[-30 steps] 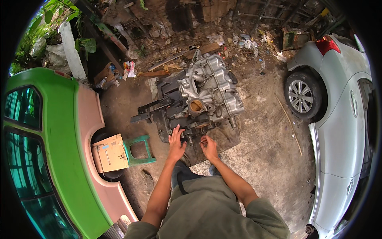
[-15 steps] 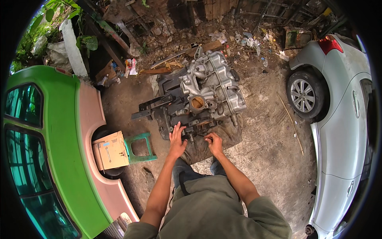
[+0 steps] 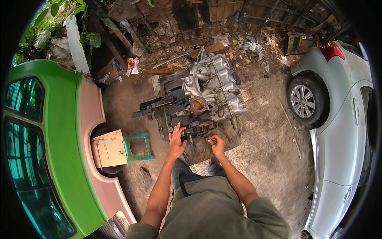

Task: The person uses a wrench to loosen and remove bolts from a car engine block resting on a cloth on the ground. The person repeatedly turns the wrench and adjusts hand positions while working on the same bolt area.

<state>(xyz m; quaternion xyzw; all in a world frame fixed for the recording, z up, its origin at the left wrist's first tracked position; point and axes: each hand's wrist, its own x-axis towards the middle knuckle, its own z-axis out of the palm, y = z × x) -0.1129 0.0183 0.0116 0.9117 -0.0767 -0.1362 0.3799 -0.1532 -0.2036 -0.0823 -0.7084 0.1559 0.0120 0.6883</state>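
Note:
A large engine of silver and dark metal, with a round brownish opening, lies on a dark, crumpled sheet on the ground in front of me. My left hand rests with spread fingers on the dark lower part of the engine, left of a short protruding shaft. Just right of that shaft, my right hand pinches a thin dark tool whose far end reaches toward the engine's lower edge. That end is too small to make out.
Left stand a green-and-pink car body, a cardboard sheet bearing a wrench, and a green plastic stool. A silver car is on the right, a stick beside it. Litter and planks line the back fence.
My right hand has shifted a little to the right, away from my left hand, and the thin tool in it now shows more clearly. My left hand stays on the engine.

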